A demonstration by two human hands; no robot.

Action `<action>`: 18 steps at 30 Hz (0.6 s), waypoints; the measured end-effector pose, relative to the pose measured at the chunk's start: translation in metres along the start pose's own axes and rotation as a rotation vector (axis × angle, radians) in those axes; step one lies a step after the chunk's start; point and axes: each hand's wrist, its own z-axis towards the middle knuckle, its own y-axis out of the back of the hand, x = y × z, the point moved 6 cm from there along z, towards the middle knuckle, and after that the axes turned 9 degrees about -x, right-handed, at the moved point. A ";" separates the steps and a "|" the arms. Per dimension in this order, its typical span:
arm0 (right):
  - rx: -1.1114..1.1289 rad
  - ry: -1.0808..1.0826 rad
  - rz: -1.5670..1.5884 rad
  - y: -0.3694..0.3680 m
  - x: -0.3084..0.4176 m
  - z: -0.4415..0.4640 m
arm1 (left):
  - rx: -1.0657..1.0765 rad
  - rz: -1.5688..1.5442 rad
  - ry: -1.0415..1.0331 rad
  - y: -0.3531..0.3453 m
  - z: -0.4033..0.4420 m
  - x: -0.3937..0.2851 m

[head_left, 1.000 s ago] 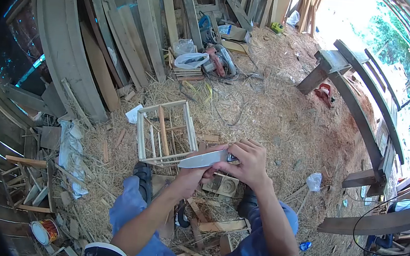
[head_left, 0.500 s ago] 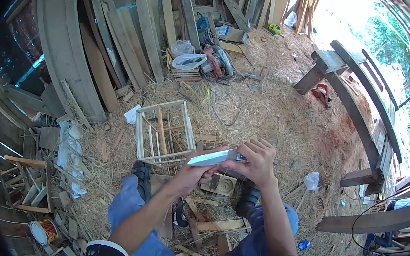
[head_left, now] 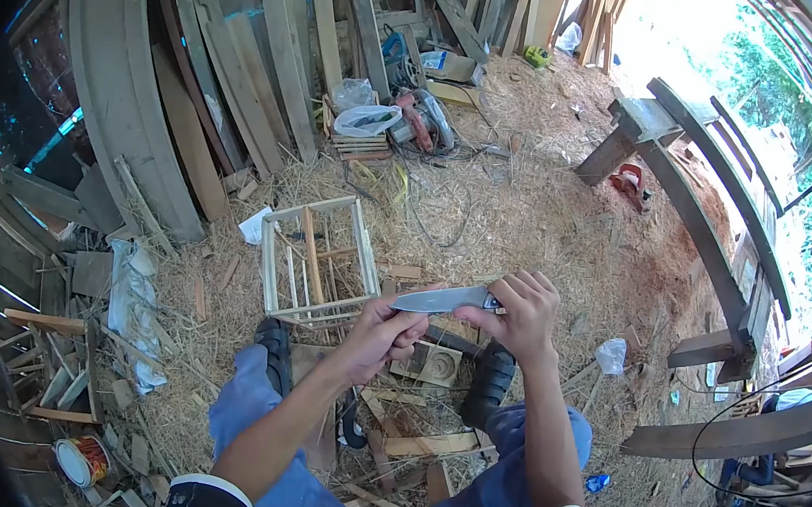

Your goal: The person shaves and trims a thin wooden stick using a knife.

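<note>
My right hand (head_left: pixel 526 318) is closed round the handle of a knife (head_left: pixel 441 300), its thumb by the base of the wide grey blade. The blade points left and lies nearly level in front of me. At the blade's tip is my left hand (head_left: pixel 385 336), closed with the fingers curled and the thumb just under the blade. Whatever may be inside the left hand is hidden. Beneath the hands, a wood block with a carved round pattern (head_left: pixel 440 365) lies on the floor between my feet. Just beyond my left hand stands a small frame of pale wooden bars (head_left: pixel 274 269).
Wood scraps and shavings cover the floor. Long boards (head_left: pixel 98 73) lean at the left and back. Power tools (head_left: pixel 420 121) with cords lie ahead. A bench with curved beams (head_left: pixel 695 234) stands at right. Another wooden frame (head_left: pixel 62 324) and a paint can (head_left: pixel 82 460) sit at left.
The knife blade has turned, showing its flat side more and lying more level. My left hand has shifted a little at the tip. The view has moved slightly.
</note>
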 end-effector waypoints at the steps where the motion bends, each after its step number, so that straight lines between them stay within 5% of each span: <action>1: 0.004 -0.005 -0.008 0.000 0.000 0.000 | 0.003 0.002 -0.001 0.000 0.000 0.001; 6: -0.033 -0.073 -0.054 0.005 -0.012 -0.002 | -0.023 -0.017 0.010 -0.002 -0.005 -0.006; 12: -0.198 -0.580 -0.230 0.048 -0.073 -0.008 | 0.002 0.106 0.016 0.001 -0.017 0.008; 18: -0.048 -0.500 -0.010 0.024 -0.025 -0.017 | -0.157 0.070 -0.012 0.015 -0.002 0.011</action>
